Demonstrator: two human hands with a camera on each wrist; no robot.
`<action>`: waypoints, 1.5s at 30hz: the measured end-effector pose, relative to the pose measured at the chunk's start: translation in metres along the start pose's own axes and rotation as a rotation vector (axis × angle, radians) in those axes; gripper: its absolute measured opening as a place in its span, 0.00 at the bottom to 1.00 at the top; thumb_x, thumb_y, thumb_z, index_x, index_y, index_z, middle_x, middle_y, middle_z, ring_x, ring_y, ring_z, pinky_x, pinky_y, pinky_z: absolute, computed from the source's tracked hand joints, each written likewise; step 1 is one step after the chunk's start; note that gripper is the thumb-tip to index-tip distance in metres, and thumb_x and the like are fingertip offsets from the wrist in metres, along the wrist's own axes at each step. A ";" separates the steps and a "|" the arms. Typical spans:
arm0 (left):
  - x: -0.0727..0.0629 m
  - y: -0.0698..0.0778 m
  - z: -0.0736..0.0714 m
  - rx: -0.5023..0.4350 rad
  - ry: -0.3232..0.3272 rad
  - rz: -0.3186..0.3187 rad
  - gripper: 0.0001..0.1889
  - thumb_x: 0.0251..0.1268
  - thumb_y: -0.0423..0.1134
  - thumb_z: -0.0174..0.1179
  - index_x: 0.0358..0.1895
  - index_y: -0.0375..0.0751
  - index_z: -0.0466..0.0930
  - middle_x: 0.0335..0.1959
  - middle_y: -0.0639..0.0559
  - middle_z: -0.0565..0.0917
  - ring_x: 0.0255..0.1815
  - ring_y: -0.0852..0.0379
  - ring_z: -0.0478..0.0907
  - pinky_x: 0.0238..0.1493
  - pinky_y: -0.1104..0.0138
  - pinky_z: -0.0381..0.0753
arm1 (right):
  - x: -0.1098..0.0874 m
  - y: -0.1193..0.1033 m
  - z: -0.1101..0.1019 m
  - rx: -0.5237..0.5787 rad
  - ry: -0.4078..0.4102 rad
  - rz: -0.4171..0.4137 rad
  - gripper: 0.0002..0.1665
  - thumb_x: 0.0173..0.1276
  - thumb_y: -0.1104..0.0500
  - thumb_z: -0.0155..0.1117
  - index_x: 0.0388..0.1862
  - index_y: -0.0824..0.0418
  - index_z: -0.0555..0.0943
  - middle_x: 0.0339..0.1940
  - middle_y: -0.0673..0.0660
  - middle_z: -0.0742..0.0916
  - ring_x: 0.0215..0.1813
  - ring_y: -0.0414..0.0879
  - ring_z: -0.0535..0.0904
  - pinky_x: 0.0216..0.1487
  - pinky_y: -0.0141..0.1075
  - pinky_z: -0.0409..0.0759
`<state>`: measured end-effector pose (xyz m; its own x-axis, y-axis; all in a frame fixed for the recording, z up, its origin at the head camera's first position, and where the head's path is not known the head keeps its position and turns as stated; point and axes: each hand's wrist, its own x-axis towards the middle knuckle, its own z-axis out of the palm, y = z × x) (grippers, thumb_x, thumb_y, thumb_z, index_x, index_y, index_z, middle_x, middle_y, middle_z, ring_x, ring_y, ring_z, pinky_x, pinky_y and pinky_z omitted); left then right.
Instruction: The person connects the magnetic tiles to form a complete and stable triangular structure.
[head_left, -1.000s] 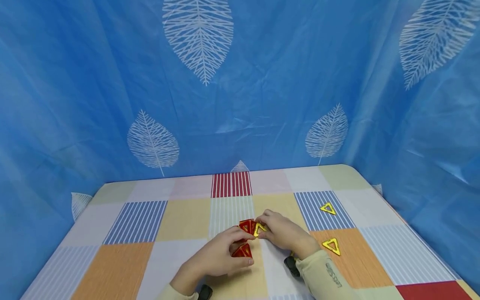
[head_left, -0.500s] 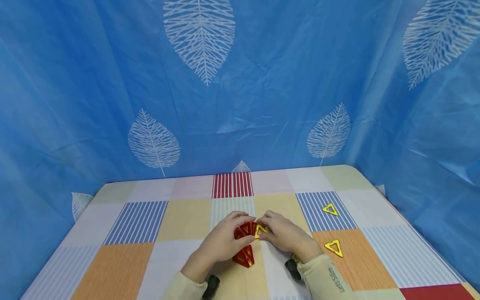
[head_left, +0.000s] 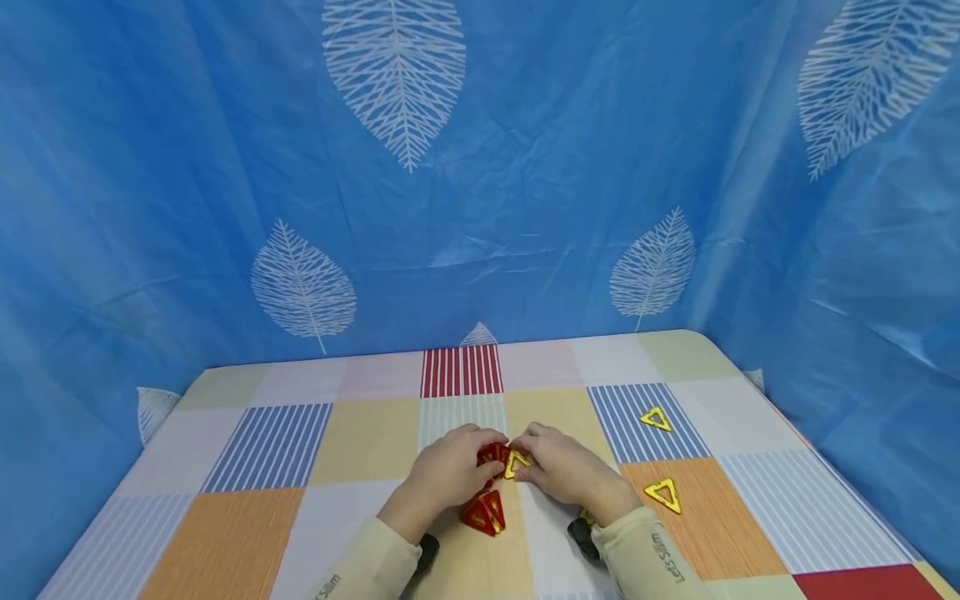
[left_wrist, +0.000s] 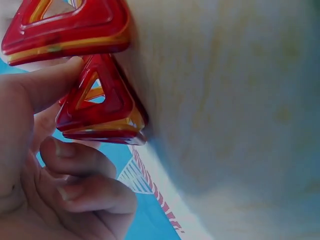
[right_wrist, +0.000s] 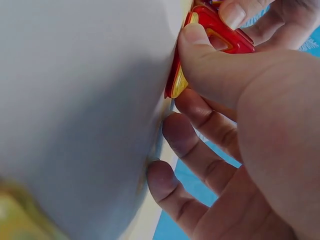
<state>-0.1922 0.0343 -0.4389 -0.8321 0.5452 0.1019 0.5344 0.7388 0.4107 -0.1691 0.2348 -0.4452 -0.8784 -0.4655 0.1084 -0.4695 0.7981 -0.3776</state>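
Note:
Red triangular magnetic tiles stand joined at the middle of the table; the far ones (head_left: 492, 452) lie between my hands and the near ones (head_left: 486, 512) below my left hand. My left hand (head_left: 448, 471) pinches the far red tiles between thumb and fingers. In the left wrist view a red tile (left_wrist: 120, 107) with an orange-yellow edge rises beside the thumb, another red tile (left_wrist: 75, 42) nearer the camera. My right hand (head_left: 562, 467) pinches a yellow triangular tile (head_left: 510, 467) against the right side of the red ones. Its thumb presses on the yellow tile (right_wrist: 180, 86) in the right wrist view.
Two loose yellow triangular tiles lie at the right, one on a blue striped patch (head_left: 658, 426), one on an orange patch (head_left: 677, 497). Another yellow piece (head_left: 587, 516) is partly hidden by my right forearm. A blue leaf-print curtain (head_left: 480, 208) hangs behind the checked tablecloth (head_left: 375, 442).
My left hand has moved forward from the near red tiles to the far ones, now pinching them. The near red tiles show more. My right hand keeps the yellow tile in nearly the same place.

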 end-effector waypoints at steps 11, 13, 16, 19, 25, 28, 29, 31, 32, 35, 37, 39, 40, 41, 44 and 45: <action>0.000 -0.007 -0.005 0.034 0.034 -0.068 0.18 0.64 0.46 0.69 0.56 0.52 0.84 0.43 0.52 0.83 0.39 0.56 0.79 0.38 0.55 0.83 | -0.007 -0.003 -0.002 -0.061 0.008 0.042 0.18 0.69 0.52 0.70 0.53 0.61 0.84 0.41 0.47 0.79 0.41 0.42 0.76 0.44 0.42 0.78; -0.001 -0.009 -0.005 0.020 0.035 -0.080 0.18 0.64 0.45 0.70 0.57 0.51 0.84 0.43 0.52 0.83 0.38 0.56 0.79 0.39 0.55 0.83 | -0.010 -0.003 -0.003 -0.056 0.009 0.049 0.19 0.68 0.51 0.71 0.53 0.61 0.85 0.40 0.46 0.80 0.39 0.40 0.75 0.42 0.40 0.78; -0.003 -0.009 -0.004 0.013 0.042 -0.089 0.19 0.65 0.46 0.69 0.58 0.51 0.84 0.46 0.50 0.82 0.40 0.54 0.80 0.41 0.54 0.83 | -0.014 -0.003 -0.005 -0.039 0.010 0.057 0.20 0.66 0.51 0.73 0.52 0.61 0.86 0.38 0.46 0.80 0.35 0.38 0.72 0.38 0.37 0.75; -0.007 -0.003 -0.003 0.034 0.094 -0.085 0.20 0.66 0.48 0.68 0.59 0.52 0.83 0.50 0.49 0.81 0.44 0.52 0.82 0.43 0.53 0.83 | -0.019 -0.003 -0.006 -0.016 0.004 0.062 0.20 0.64 0.53 0.75 0.51 0.61 0.87 0.36 0.45 0.80 0.31 0.37 0.70 0.35 0.35 0.73; -0.030 0.012 -0.007 0.063 0.167 0.147 0.12 0.66 0.47 0.68 0.49 0.51 0.89 0.44 0.58 0.85 0.45 0.58 0.83 0.40 0.59 0.84 | -0.027 -0.004 -0.009 0.070 -0.031 0.060 0.20 0.65 0.53 0.74 0.52 0.62 0.87 0.37 0.45 0.81 0.31 0.37 0.71 0.34 0.34 0.73; -0.042 0.012 -0.004 0.099 0.104 0.218 0.09 0.61 0.50 0.71 0.41 0.54 0.91 0.41 0.63 0.85 0.44 0.64 0.82 0.39 0.61 0.84 | -0.030 -0.004 -0.010 0.097 -0.038 0.067 0.21 0.65 0.51 0.74 0.52 0.62 0.87 0.37 0.44 0.81 0.32 0.37 0.71 0.34 0.34 0.73; -0.044 0.011 -0.002 0.110 0.088 0.220 0.09 0.60 0.51 0.72 0.40 0.55 0.91 0.40 0.64 0.85 0.43 0.65 0.82 0.38 0.62 0.83 | -0.030 -0.004 -0.010 0.100 -0.041 0.073 0.21 0.65 0.51 0.74 0.53 0.62 0.87 0.37 0.44 0.81 0.32 0.38 0.71 0.34 0.34 0.72; -0.047 0.007 0.000 0.113 0.062 0.219 0.08 0.57 0.52 0.73 0.37 0.57 0.91 0.39 0.65 0.84 0.42 0.66 0.81 0.37 0.63 0.83 | -0.031 -0.004 -0.010 0.104 -0.042 0.074 0.21 0.66 0.51 0.74 0.53 0.62 0.87 0.36 0.44 0.80 0.32 0.38 0.71 0.34 0.34 0.72; -0.047 0.005 0.000 0.110 0.052 0.212 0.08 0.57 0.52 0.74 0.36 0.57 0.91 0.38 0.66 0.84 0.42 0.66 0.81 0.38 0.62 0.83 | -0.031 -0.003 -0.009 0.106 -0.043 0.074 0.21 0.66 0.51 0.74 0.53 0.62 0.87 0.36 0.44 0.80 0.32 0.38 0.71 0.34 0.34 0.72; -0.047 0.002 -0.001 0.075 0.035 0.187 0.07 0.56 0.52 0.74 0.34 0.57 0.91 0.36 0.68 0.83 0.41 0.66 0.80 0.39 0.62 0.82 | -0.031 -0.002 -0.009 0.124 -0.046 0.078 0.21 0.66 0.52 0.74 0.53 0.62 0.87 0.36 0.44 0.80 0.32 0.38 0.71 0.34 0.34 0.72; -0.048 0.002 -0.003 0.066 0.027 0.159 0.06 0.56 0.51 0.75 0.33 0.56 0.91 0.34 0.67 0.82 0.39 0.66 0.79 0.39 0.62 0.82 | -0.032 -0.002 -0.009 0.134 -0.046 0.075 0.21 0.66 0.53 0.74 0.53 0.62 0.86 0.36 0.44 0.80 0.32 0.38 0.71 0.34 0.34 0.72; -0.049 0.003 -0.005 0.075 0.040 0.128 0.06 0.55 0.49 0.76 0.33 0.55 0.91 0.33 0.66 0.82 0.37 0.66 0.79 0.37 0.61 0.82 | -0.032 -0.002 -0.009 0.146 -0.044 0.069 0.21 0.66 0.53 0.74 0.53 0.63 0.86 0.36 0.44 0.80 0.32 0.38 0.71 0.34 0.34 0.72; -0.050 0.004 -0.006 0.085 0.053 0.113 0.06 0.55 0.48 0.76 0.33 0.54 0.91 0.33 0.65 0.82 0.36 0.65 0.79 0.37 0.61 0.82 | -0.032 -0.002 -0.010 0.149 -0.044 0.066 0.21 0.66 0.53 0.74 0.54 0.62 0.86 0.35 0.44 0.80 0.32 0.38 0.71 0.34 0.34 0.72; -0.051 0.006 -0.007 0.098 0.069 0.104 0.07 0.54 0.47 0.76 0.33 0.53 0.91 0.33 0.63 0.82 0.35 0.64 0.80 0.36 0.61 0.82 | -0.032 -0.001 -0.010 0.154 -0.041 0.063 0.22 0.66 0.52 0.74 0.54 0.63 0.86 0.35 0.44 0.79 0.32 0.38 0.72 0.34 0.34 0.72; -0.053 0.015 -0.005 0.108 0.127 0.103 0.07 0.54 0.44 0.76 0.34 0.50 0.91 0.36 0.60 0.83 0.35 0.61 0.82 0.34 0.60 0.83 | -0.032 0.000 -0.011 0.176 -0.043 0.067 0.24 0.65 0.49 0.74 0.54 0.63 0.86 0.35 0.44 0.79 0.33 0.39 0.72 0.35 0.34 0.73; -0.053 0.019 -0.004 0.097 0.138 0.108 0.07 0.54 0.43 0.76 0.35 0.49 0.91 0.37 0.59 0.84 0.35 0.61 0.82 0.34 0.60 0.83 | -0.032 0.001 -0.012 0.185 -0.046 0.071 0.25 0.65 0.49 0.74 0.55 0.63 0.86 0.35 0.44 0.79 0.34 0.39 0.72 0.36 0.35 0.73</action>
<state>-0.1382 0.0177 -0.4333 -0.7783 0.5686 0.2662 0.6276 0.7176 0.3020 -0.1422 0.2553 -0.4379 -0.9017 -0.4310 0.0353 -0.3788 0.7476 -0.5455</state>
